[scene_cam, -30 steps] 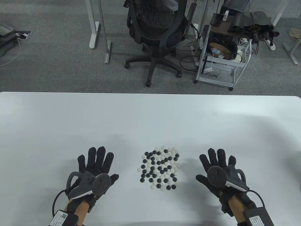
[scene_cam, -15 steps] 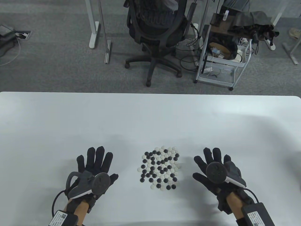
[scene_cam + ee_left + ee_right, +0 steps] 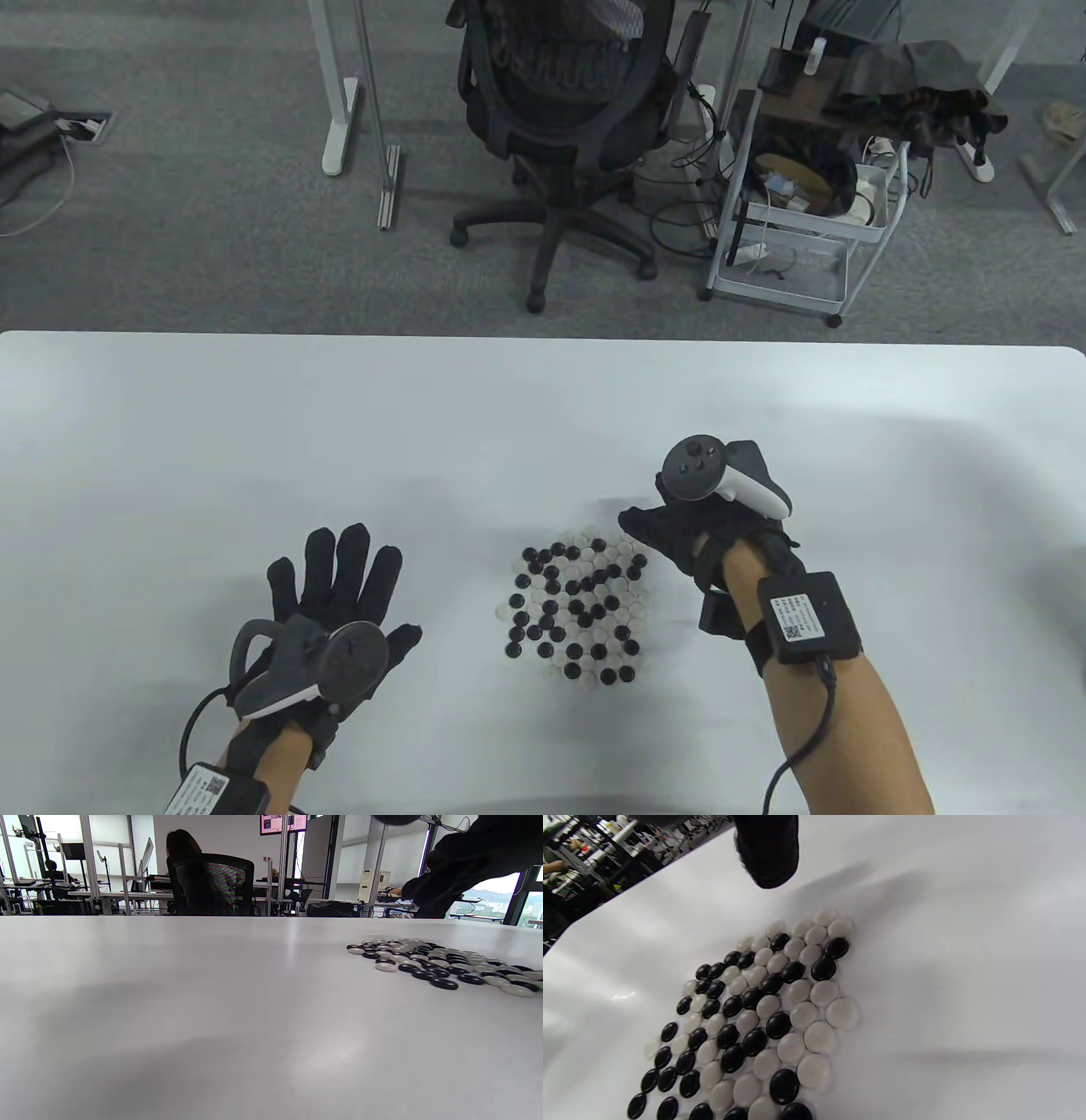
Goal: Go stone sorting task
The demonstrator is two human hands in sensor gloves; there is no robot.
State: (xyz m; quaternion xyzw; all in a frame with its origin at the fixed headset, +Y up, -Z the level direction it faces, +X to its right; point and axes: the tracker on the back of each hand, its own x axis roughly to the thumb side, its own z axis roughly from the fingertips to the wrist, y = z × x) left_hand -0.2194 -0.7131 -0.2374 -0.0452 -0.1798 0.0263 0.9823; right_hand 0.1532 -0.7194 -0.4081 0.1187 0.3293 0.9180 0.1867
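A flat patch of glossy black and white Go stones lies in a single layer on the white table, the two colours mixed throughout. In the table view the patch is a little longer than wide, its long axis running from the near edge of the table toward the far edge with a slight lean to the right at the far end.

The black-gloved right hand is over the far right corner of the patch, the wrist bent so the grey-and-white tracker on its back faces up and away. The stones sit just to the left of and below this hand. In the right wrist view one gloved fingertip hangs above the far end of the patch, clear of the stones, with nothing in it; the other fingers are out of sight, so how far the hand is opened cannot be told.

The black-gloved left hand lies palm down on the table, fingers straight and spread, pointing away from the person, holding nothing. The patch is to its right, apart from it, with bare table between the thumb and the nearest stones.
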